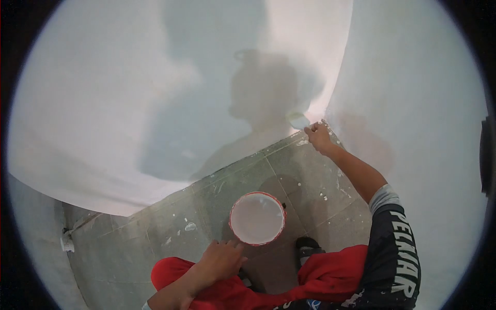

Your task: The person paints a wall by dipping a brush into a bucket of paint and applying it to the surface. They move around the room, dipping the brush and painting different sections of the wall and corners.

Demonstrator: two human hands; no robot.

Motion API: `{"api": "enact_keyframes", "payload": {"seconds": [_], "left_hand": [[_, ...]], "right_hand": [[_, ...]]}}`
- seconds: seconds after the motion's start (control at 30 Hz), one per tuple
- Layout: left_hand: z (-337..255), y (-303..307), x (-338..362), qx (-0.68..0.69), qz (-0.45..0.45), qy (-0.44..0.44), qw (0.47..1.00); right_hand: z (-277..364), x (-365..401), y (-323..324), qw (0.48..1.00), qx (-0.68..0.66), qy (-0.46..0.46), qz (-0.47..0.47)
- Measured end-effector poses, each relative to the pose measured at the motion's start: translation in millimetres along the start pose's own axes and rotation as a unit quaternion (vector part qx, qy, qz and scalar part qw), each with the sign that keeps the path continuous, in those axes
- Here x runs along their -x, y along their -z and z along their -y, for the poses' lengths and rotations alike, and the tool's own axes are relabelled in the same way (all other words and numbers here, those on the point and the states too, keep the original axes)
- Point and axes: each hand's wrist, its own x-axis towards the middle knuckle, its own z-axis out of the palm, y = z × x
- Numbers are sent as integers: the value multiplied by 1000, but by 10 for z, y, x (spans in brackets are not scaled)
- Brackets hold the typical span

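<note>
My right hand (319, 138) is stretched out low toward the corner, its fingers closed around a paintbrush (298, 121). The brush's pale, paint-coated head lies against the lower part of the white wall (103, 93), just above the floor. My left hand (223, 261) hangs over my red-trousered knee with nothing in it, its fingers loosely bent and slightly apart. Between my feet and the wall stands a round bucket (231, 219) with a red rim, holding white paint (257, 219). The left fingertips are close to the bucket's near side.
Grey floor tiles (206, 222) carry white paint splashes. A second wall (413, 93) meets the first at the right corner. At the far left, a small white object (67, 242) stands by the wall's base. A dark object (485, 155) shows at the right edge.
</note>
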Motion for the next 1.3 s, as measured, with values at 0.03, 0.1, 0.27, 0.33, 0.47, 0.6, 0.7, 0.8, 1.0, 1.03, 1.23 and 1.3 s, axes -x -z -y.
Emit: {"api": "enact_keyframes", "payload": {"seconds": [0.03, 0.1, 0.27, 0.33, 0.47, 0.6, 0.7, 0.8, 1.0, 1.03, 1.23, 1.3], "left_hand": [[-5, -6, 8, -1, 0, 0, 1000], [-3, -12, 29, -2, 4, 5, 1000], [3, -70, 54, -3, -33, -7, 999], [9, -91, 66, 8, -34, -19, 999], [-8, -35, -1, -2, -14, -6, 1000], [-9, -25, -4, 3, -51, -1, 999], [-33, 1, 31, 18, -57, -12, 998], [-39, -1, 80, 22, -33, 0, 999], [-26, 6, 70, 22, -36, 1, 999], [-22, 10, 52, 21, -41, 1, 999], [-16, -21, -2, 18, -41, -15, 999], [-1, -18, -29, 16, -11, -13, 1000]], "right_hand": [[2, 32, 43, 989, -22, -122, 80], [67, 3, 106, 991, -14, -109, 82], [808, -240, 402, 997, -72, -20, -7], [1118, -183, 617, 990, -119, 40, -60], [1695, -223, 881, 946, -239, 180, -126], [1274, -304, 416, 972, -178, 149, -48], [568, 4, -102, 992, -13, 124, -18], [-66, 129, -181, 981, 89, -80, 154], [232, -29, -10, 984, -3, -112, 140], [395, -82, 29, 985, -2, -108, 137], [1369, -93, 530, 995, -92, 35, -12], [1590, -66, 637, 970, -173, 150, -86]]}}
